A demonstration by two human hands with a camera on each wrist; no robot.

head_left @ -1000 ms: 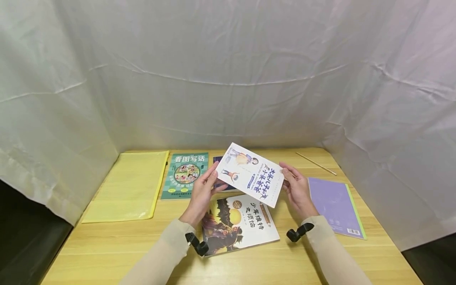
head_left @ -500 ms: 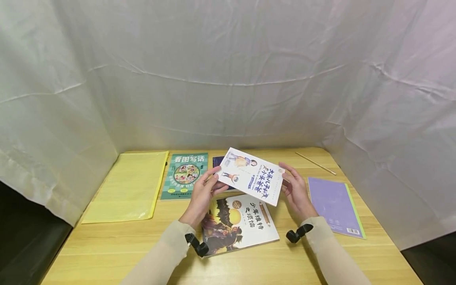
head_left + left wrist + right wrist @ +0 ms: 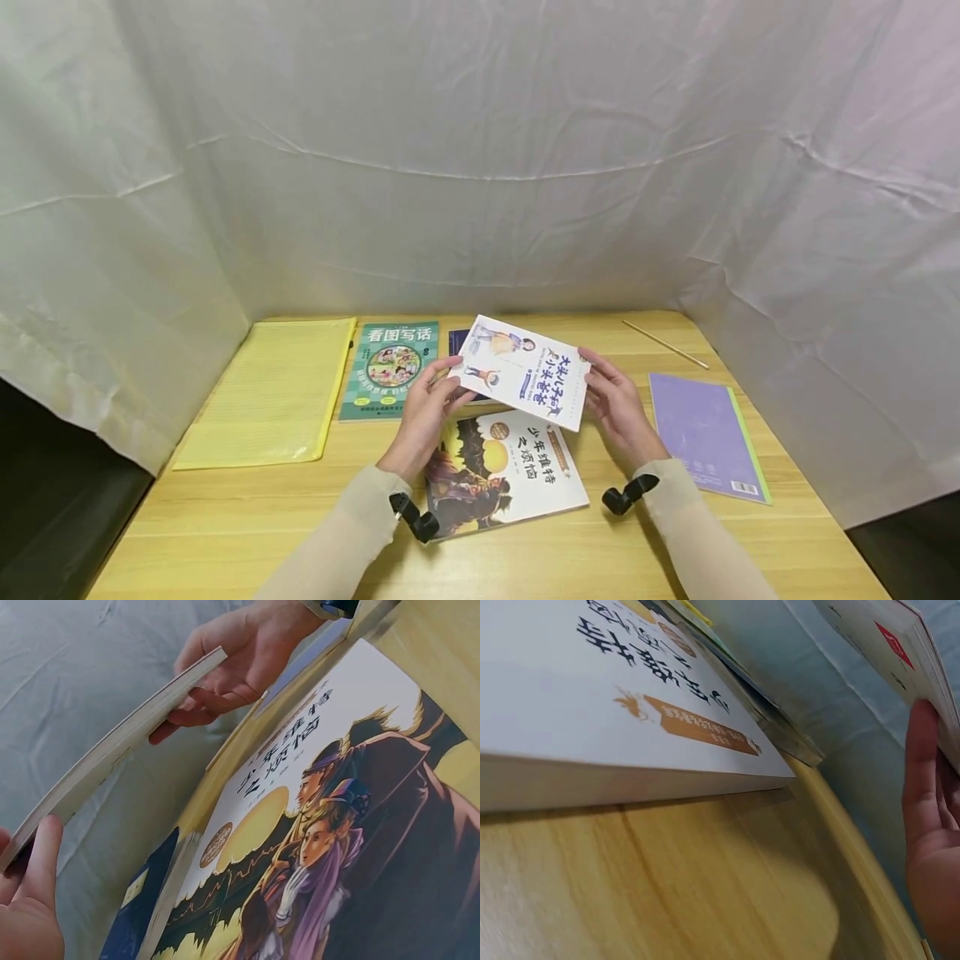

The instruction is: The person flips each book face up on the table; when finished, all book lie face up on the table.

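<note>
Head view: I see both hands — left hand (image 3: 423, 408), right hand (image 3: 617, 406) — pinching the white book (image 3: 522, 372), now lowered and flatter over the dark-cover book (image 3: 498, 471).

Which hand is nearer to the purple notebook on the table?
The right hand. It holds the white book's right edge, just left of the purple notebook. The left hand holds the opposite edge, farther away.

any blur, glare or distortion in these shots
Head view: even soft light, wide-angle bending at the edges, all sharp. Left wrist view: dark-cover book looms large and sharp, no glare. Right wrist view: the near wooden table is soft, and the white book is cropped.
</note>
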